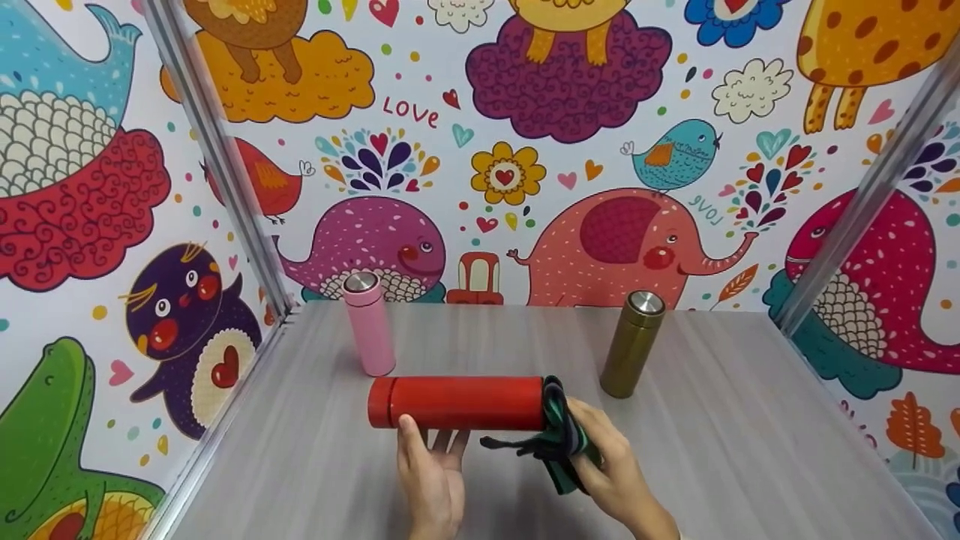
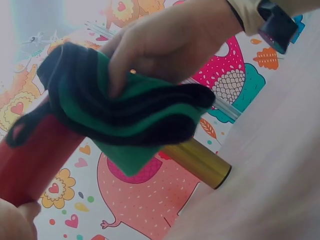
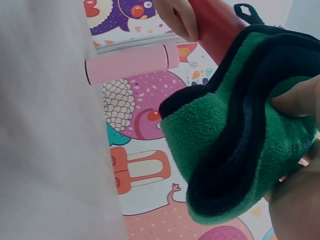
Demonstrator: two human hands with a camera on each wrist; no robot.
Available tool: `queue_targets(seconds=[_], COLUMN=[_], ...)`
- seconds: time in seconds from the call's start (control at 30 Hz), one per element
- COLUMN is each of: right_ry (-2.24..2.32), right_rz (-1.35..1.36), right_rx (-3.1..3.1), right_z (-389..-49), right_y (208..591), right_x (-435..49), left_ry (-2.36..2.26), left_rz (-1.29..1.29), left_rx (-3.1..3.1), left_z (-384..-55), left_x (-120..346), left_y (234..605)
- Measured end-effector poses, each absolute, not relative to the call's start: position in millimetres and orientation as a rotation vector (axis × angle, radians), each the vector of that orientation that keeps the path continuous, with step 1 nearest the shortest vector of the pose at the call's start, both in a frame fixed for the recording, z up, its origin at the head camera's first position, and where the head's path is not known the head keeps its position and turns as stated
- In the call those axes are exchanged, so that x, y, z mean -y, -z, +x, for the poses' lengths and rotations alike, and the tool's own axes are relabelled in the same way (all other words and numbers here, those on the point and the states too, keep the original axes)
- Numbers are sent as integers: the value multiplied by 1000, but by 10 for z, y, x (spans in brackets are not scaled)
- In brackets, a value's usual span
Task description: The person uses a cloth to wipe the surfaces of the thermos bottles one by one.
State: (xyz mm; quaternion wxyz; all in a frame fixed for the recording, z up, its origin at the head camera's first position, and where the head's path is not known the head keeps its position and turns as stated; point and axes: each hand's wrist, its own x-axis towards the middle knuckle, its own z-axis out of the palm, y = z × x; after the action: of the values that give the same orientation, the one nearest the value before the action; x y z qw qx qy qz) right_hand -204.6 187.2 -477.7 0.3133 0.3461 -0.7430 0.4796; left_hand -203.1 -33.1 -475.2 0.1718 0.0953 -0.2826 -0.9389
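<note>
Above the table (image 1: pixel 300 457), near its front, the red bottle (image 1: pixel 461 403) lies level in the air, its cap end toward the left hand (image 1: pixel 433 484) and its other end covered by a cloth (image 1: pixel 561 431). The left hand's grip is closed about the bottle near the cap, thumb on the near side and fingers behind and beneath. The right hand (image 1: pixel 619 472) has its grip pinched on the cloth, bunched against the bottle's end; the cloth is green with dark bands, its folds hanging below the bottle and a dark loop sticking out toward the left. Beyond the red bottle, two more stand upright on the table, well apart: the pink bottle (image 1: pixel 371 334) on the left and the olive bottle (image 1: pixel 632 349) on the right, each topped with a silvery lid. A dark device (image 2: pixel 277 27) sits on the right wrist. Behind the table rises a wall (image 1: pixel 495 225) printed with a purple whale, a coral elephant, birds and hearts, with metal posts (image 1: pixel 217 142) at its corners.
</note>
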Motion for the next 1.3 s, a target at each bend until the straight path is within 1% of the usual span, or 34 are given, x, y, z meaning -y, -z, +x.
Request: queue_targets(seconds=[0.1,0.27,0.37,0.57,0.73,0.93,1.3], right_ry=[-1291,-1314,-1284,-1208,-1211,-1292,-1303], right_rz=[942,977,1000,1005,992,987,962], right_rx=[1944,1904,1870,1840,1863,1909,1996], right_z=[-2032,-1863,-1819,-1831,-1894,-1939,-1987], right_y=[4838,4651,4580,4457,4401,4514,4923], right_x=[-1867,-1785,-1763,-1746,-1770,-1791,-1840], left_ry=[2664,2661,2665,2691,2709,2717,2678], left_rz=[283,287,291,328,300,307,318], left_rx=[803,826,821,829,841,823,860], left_z=[-2037,-2046,-2049,-2034,-2017,-2000,-2017], left_x=[349,379,379,372,396,439,485], left_y=[4747,4744,4754,4780,4794,4810,4795])
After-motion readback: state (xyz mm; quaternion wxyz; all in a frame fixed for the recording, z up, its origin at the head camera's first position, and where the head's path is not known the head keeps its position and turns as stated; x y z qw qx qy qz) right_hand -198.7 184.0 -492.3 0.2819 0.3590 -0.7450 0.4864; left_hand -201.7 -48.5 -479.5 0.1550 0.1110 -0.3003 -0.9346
